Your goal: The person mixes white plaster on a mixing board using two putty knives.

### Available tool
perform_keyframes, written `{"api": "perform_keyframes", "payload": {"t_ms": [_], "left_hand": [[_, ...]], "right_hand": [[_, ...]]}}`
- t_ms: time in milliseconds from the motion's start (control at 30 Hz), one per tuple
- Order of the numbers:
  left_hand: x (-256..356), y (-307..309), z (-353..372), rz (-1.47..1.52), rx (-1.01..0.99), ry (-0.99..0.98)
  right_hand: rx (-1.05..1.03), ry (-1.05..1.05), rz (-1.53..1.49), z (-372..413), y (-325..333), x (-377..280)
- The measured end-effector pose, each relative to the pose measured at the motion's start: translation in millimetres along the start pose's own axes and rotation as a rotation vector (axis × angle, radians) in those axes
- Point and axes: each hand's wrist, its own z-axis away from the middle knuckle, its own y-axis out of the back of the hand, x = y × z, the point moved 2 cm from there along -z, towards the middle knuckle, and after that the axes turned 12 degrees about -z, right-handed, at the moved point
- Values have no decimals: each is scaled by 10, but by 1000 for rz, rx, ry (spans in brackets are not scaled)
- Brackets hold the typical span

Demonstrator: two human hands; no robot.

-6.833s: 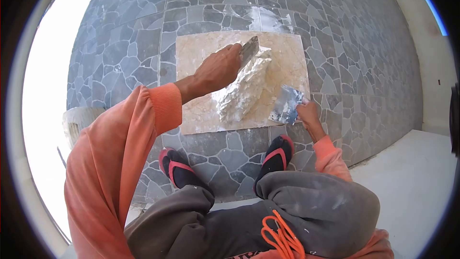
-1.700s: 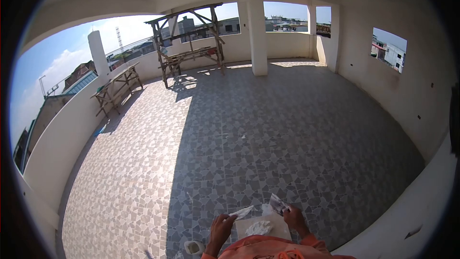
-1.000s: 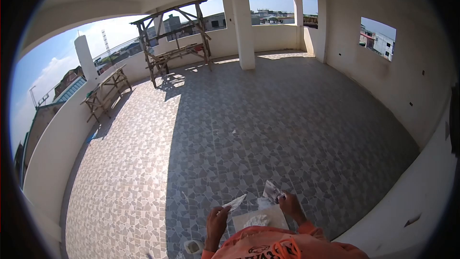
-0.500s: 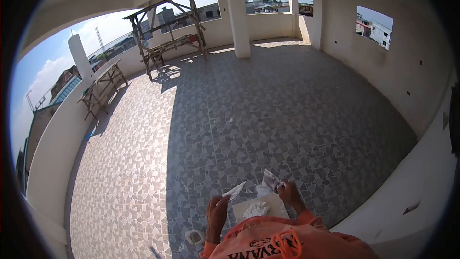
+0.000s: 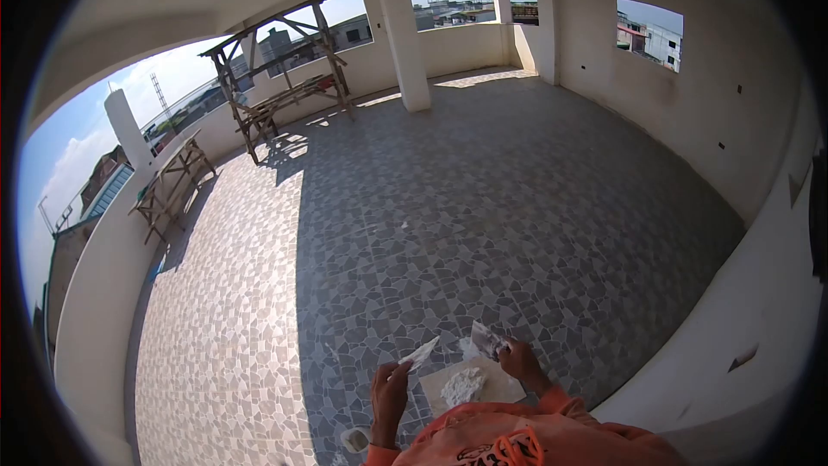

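Note:
My left hand is closed on a thin, flat spreader smeared with white paste, its tip pointing up and to the right. In my right hand is a putty knife with a broad blade, also streaked white. Between and just below the hands, a light square board lies low in front of me, bearing a heap of white putty. The two blades are apart from each other. Behind the board, a whitish patch shows near the knife; what it is I cannot make out.
A small white container stands on the tiled floor by my left forearm. Against the left parapet is a rough wooden bench; a taller wooden frame stands farther back. A pillar rises mid-room, and a wall runs along the right.
My view has turned slightly, so the room shifts left and the hands sit a little lower in frame. Both hands keep hold of their tools, and more of the putty heap shows.

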Motion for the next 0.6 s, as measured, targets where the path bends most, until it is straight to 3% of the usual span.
{"api": "perform_keyframes", "payload": {"t_ms": [300, 600], "left_hand": [[40, -68, 14, 2, 7, -8], [38, -16, -41, -13, -10, -28]], "right_hand": [[91, 15, -33, 46, 94, 71], [45, 11, -80, -28, 51, 221]]}}
